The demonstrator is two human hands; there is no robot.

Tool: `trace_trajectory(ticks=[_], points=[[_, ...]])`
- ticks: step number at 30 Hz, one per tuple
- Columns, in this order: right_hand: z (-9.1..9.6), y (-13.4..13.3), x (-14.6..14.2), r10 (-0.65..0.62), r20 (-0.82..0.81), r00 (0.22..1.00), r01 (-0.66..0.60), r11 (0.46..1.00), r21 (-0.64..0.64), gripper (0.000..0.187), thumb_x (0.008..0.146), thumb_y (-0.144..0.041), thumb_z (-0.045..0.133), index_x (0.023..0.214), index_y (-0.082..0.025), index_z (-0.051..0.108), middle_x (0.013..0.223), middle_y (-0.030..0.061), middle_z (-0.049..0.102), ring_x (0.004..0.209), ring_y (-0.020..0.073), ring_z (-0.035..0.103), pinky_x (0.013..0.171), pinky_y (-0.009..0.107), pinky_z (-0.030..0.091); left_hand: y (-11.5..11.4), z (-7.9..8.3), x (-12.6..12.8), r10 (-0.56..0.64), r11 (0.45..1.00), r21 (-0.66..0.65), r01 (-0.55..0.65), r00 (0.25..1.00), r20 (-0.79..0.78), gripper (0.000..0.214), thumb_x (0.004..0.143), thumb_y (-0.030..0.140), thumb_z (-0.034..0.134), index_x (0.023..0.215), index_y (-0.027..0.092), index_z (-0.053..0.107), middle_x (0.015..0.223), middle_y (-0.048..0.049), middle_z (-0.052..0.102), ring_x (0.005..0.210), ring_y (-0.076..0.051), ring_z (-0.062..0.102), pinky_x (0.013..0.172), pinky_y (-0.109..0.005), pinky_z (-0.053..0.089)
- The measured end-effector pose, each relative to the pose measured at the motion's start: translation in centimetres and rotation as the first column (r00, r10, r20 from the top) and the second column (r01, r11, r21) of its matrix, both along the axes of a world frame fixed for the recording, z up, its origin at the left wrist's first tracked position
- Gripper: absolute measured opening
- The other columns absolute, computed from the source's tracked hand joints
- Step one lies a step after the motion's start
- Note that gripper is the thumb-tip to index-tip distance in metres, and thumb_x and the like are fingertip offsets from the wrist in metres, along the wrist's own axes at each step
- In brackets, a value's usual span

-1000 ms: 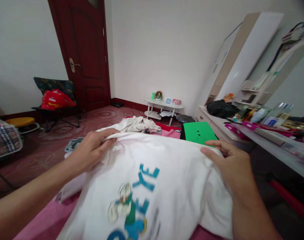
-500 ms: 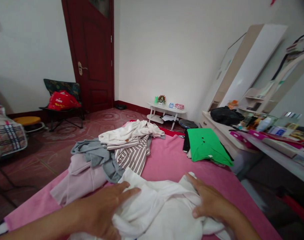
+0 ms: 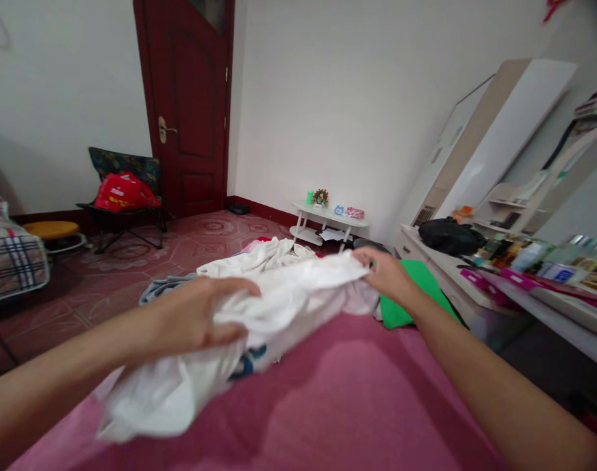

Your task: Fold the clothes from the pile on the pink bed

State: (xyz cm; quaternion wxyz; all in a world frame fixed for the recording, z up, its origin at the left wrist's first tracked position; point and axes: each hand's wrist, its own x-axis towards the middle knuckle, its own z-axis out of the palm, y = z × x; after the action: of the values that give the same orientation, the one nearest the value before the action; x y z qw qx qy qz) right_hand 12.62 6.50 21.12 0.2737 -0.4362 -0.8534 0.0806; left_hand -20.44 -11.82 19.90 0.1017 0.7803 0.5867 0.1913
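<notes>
A white shirt (image 3: 298, 288) with a dark blue print hangs stretched above the bed, its cloth slightly blurred. My left hand (image 3: 195, 314) grips its left part, with folds of cloth between thumb and fingers. At the other end, my right hand (image 3: 384, 268) pinches a corner of the shirt, raised higher than the left. Behind the shirt lies a heap of clothes, with a cream garment (image 3: 259, 255) on top and a grey garment (image 3: 163, 288) at its left; much of the heap is hidden. A green folded garment (image 3: 426, 288) lies just beyond my right hand.
A pink sheet (image 3: 328, 405) covers the bed. At right stands a dressing table (image 3: 416, 245) with a black bag (image 3: 450, 237) and several bottles. A small white table (image 3: 328, 214) is by the far wall; a folding chair (image 3: 124, 157) bears a red bag (image 3: 126, 193).
The white shirt has been lifted off the bed and stretched out, its right end raised forward. Both hands have moved up and now grip it; the striped garment is covered from view.
</notes>
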Motion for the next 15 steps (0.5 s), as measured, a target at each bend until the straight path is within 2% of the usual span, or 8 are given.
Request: trace_trajectory(ticks=[1, 2, 4, 6, 7, 9, 12, 15], points=[[0.6, 1.5, -0.6, -0.111, -0.105, 0.988, 0.127, 0.979, 0.161, 0.039, 0.073, -0.026, 0.06, 0.11, -0.018, 0.064, 0.109, 0.0078, 0.066, 0.081, 0.0189, 0.063, 0.074, 0.03, 0.048, 1.9, 0.5, -0.6, 0.101, 0.99, 0.105, -0.097, 0.994, -0.029, 0.055, 0.078, 0.048, 0.06, 0.129, 0.029, 0.054, 0.114, -0.0037, 0.064, 0.095, -0.024, 0.062, 0.084, -0.033, 0.048], [0.7, 2.7, -1.0, -0.193, -0.183, 0.964, 0.239, 0.932, 0.272, 0.045, 0.075, -0.027, 0.058, 0.119, -0.018, 0.059, 0.115, 0.0096, 0.062, 0.083, 0.0194, 0.063, 0.076, 0.032, 0.049, 3.8, 0.6, -0.9, 0.19, 0.962, 0.208, -0.175, 0.98, -0.057, 0.058, 0.08, 0.054, 0.057, 0.132, 0.028, 0.051, 0.124, -0.0074, 0.059, 0.104, -0.027, 0.059, 0.09, -0.037, 0.045], [-0.7, 4.4, -0.9, -0.277, -0.186, 0.943, 0.329, 0.868, 0.371, 0.048, 0.079, -0.026, 0.055, 0.126, -0.019, 0.053, 0.12, 0.0107, 0.058, 0.091, 0.021, 0.062, 0.083, 0.034, 0.048, 7.3, -0.6, -1.0, 0.276, 0.915, 0.337, -0.221, 0.953, -0.125, 0.066, 0.081, 0.064, 0.051, 0.135, 0.027, 0.049, 0.141, -0.0118, 0.043, 0.12, -0.032, 0.048, 0.099, -0.043, 0.038], [-3.7, 5.4, 0.6, -0.329, -0.043, 0.943, 0.321, 0.871, 0.372, 0.043, 0.08, -0.023, 0.052, 0.123, -0.019, 0.054, 0.12, 0.0108, 0.057, 0.102, 0.0229, 0.059, 0.09, 0.035, 0.046, 10.0, -3.5, -0.7, 0.257, 0.931, 0.316, -0.181, 0.942, -0.216, 0.067, 0.081, 0.067, 0.049, 0.135, 0.027, 0.05, 0.149, -0.0122, 0.032, 0.131, -0.035, 0.037, 0.104, -0.047, 0.032], [-5.5, 5.7, 1.8, -0.366, 0.054, 0.929, 0.326, 0.878, 0.35, 0.042, 0.08, -0.022, 0.052, 0.122, -0.018, 0.055, 0.121, 0.0112, 0.056, 0.109, 0.0239, 0.056, 0.093, 0.035, 0.044, 11.0, -5.1, -0.4, 0.236, 0.947, 0.276, -0.162, 0.936, -0.26, 0.067, 0.081, 0.067, 0.05, 0.135, 0.028, 0.049, 0.15, -0.0122, 0.032, 0.133, -0.036, 0.033, 0.105, -0.048, 0.029], [-8.9, 6.3, 5.3, -0.473, 0.228, 0.851, 0.401, 0.865, 0.302, 0.044, 0.08, -0.02, 0.051, 0.124, -0.015, 0.053, 0.127, 0.013, 0.053, 0.118, 0.0254, 0.05, 0.098, 0.035, 0.041, 12.4, -8.4, 0.1, 0.221, 0.961, 0.233, -0.149, 0.92, -0.323, 0.067, 0.08, 0.063, 0.054, 0.138, 0.03, 0.045, 0.15, -0.0122, 0.033, 0.135, -0.038, 0.028, 0.106, -0.052, 0.025], [-12.2, 7.2, 11.8, -0.642, 0.318, 0.697, 0.584, 0.766, 0.268, 0.05, 0.079, -0.02, 0.053, 0.128, -0.009, 0.05, 0.134, 0.0205, 0.047, 0.122, 0.0329, 0.046, 0.097, 0.043, 0.041, 13.0, -11.3, 0.5, 0.254, 0.948, 0.275, -0.161, 0.903, -0.347, 0.072, 0.079, 0.059, 0.057, 0.143, 0.031, 0.038, 0.151, -0.0134, 0.03, 0.137, -0.04, 0.023, 0.105, -0.056, 0.021], [-13.6, 8.3, 18.2, -0.805, 0.283, 0.521, 0.787, 0.582, 0.207, 0.057, 0.084, -0.03, 0.049, 0.135, -0.006, 0.042, 0.135, 0.026, 0.046, 0.122, 0.0377, 0.046, 0.093, 0.049, 0.043, 12.9, -11.8, 0.5, 0.252, 0.945, 0.29, -0.152, 0.903, -0.349, 0.072, 0.08, 0.059, 0.055, 0.144, 0.031, 0.036, 0.153, -0.0132, 0.028, 0.137, -0.04, 0.022, 0.106, -0.055, 0.02]])
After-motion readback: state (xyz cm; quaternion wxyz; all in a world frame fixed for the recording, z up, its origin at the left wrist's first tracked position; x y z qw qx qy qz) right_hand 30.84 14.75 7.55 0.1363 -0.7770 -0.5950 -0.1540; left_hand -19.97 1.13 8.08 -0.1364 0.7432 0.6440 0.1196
